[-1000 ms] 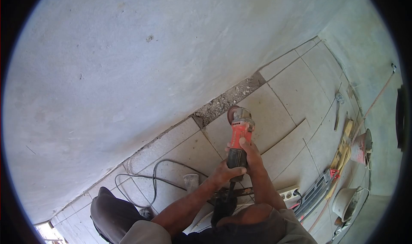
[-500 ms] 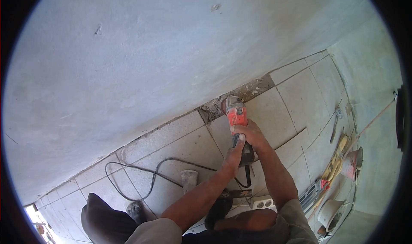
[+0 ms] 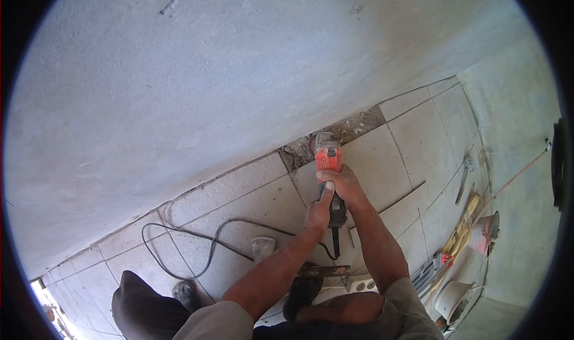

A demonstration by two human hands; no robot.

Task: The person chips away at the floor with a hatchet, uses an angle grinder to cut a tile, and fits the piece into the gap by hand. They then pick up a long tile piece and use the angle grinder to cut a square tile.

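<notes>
1. Black power cable [image 3: 179,244]: loose loops on the pale grey floor tiles [image 3: 239,187], running towards the tool.
2. Small grey block [image 3: 263,247]: stands on the tiles, near the cable and apart from the hands.
3. Left hand [image 3: 317,211]: we log it clenched round the dark rear of the tool, thumb laid along the top. The forearm reaches up from the lower left, the elbow only slightly bent.
4. Red angle grinder [image 3: 327,159]: held in both hands and pointing at the grey plastered wall [image 3: 179,89]. A second ago we saw its disc end short of the wall, over tile. It now sits at the tile's edge, against the strip of broken rubble [image 3: 356,126] at the wall's foot. We judge the work to have reached that edge.
5. Right hand [image 3: 345,184]: wrapped tight over the body just behind the red housing and touching the left hand. The wrist is bent downward and the forearm comes in from the lower right.
6. White power strip [image 3: 362,285]: on the floor under the arms.
7. Red bucket [image 3: 481,232] and white bucket [image 3: 451,298]: far right, well apart from the work, with long tools lying beside them.
</notes>
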